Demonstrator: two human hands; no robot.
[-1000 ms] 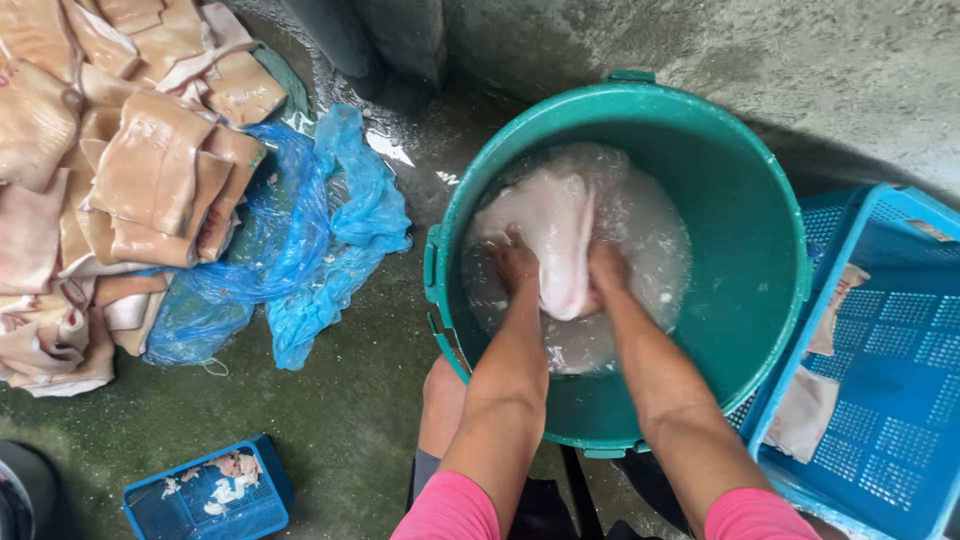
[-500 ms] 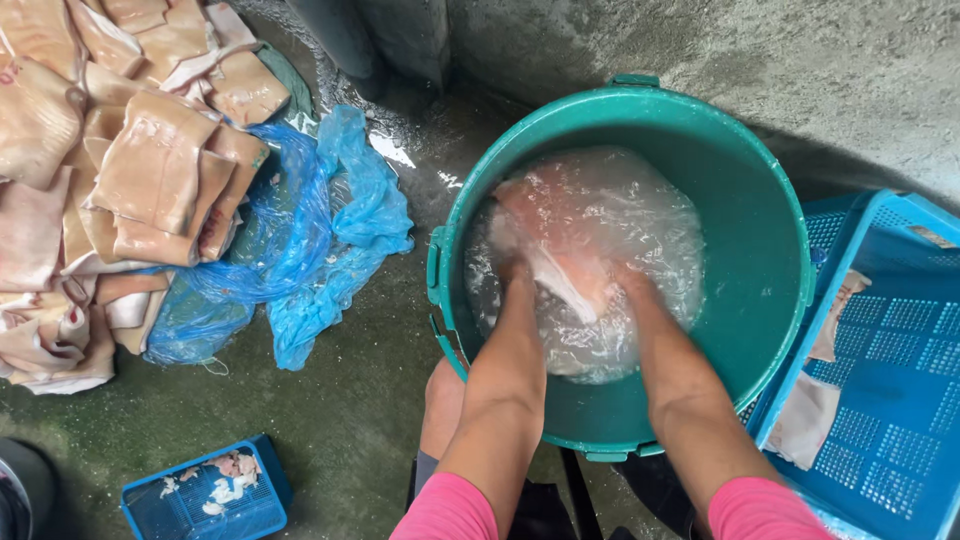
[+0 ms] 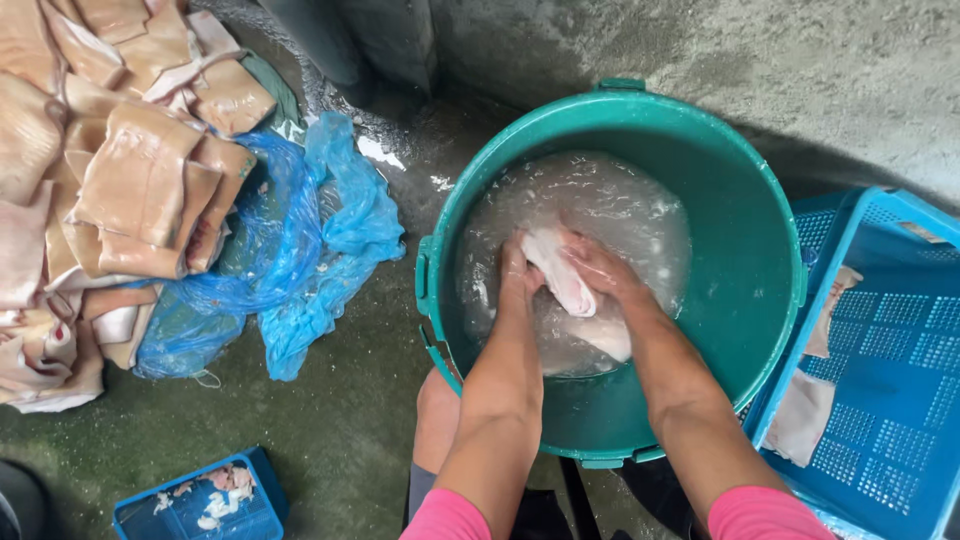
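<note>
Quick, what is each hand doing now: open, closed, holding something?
Left hand: closed on the pale piece of skin in the bucket's water.
Right hand: closed on the same piece.

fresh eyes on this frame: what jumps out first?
A big green tub of cloudy water sits at centre, with the left hand and right hand in it gripping a pale slab of skin. At upper left, a heap of tan slabs lies on blue plastic sheeting; a blue crate stands at right.
</note>
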